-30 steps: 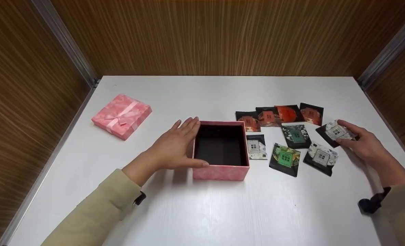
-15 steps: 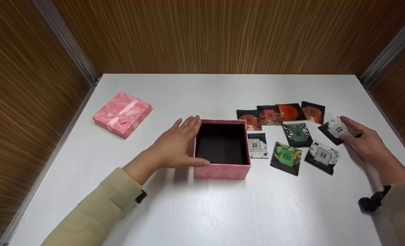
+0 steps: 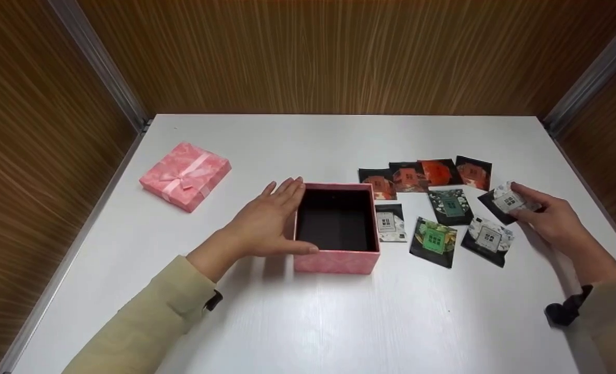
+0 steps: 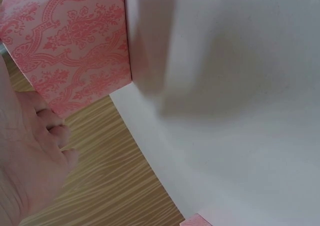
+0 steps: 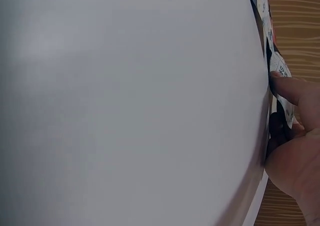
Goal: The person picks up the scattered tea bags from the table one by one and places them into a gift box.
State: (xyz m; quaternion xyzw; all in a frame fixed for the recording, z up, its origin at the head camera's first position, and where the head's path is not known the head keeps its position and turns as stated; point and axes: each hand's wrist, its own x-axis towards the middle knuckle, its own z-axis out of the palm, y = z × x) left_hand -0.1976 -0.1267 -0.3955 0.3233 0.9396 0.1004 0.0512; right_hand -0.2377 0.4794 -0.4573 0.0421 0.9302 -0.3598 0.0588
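A pink patterned gift box (image 3: 335,262) with a black interior stands lidless at the middle of the table. My left hand (image 3: 266,226) rests against its left side, fingers straight along the wall and thumb at the front rim. In the left wrist view the fingers (image 4: 57,126) lie by the box wall (image 4: 75,45). My right hand (image 3: 557,221) pinches a black-and-white square sachet (image 3: 505,200) at its right edge, thumb on top. The right wrist view shows the thumb on the sachet (image 5: 281,68). Close to its lower left lies a similar white-flowered sachet (image 3: 488,241).
The pink bow-topped lid (image 3: 185,176) lies at the left. Between box and right hand are a green-yellow sachet (image 3: 433,243), a dark green one (image 3: 450,206) and a white one (image 3: 390,223). Behind them runs a row of several red-black sachets (image 3: 408,177). Wooden panels (image 3: 308,57) enclose the table.
My right hand stays pinched on the sachet, with only a slight shift of it. The left hand and the box have not moved; the head view sways a little.
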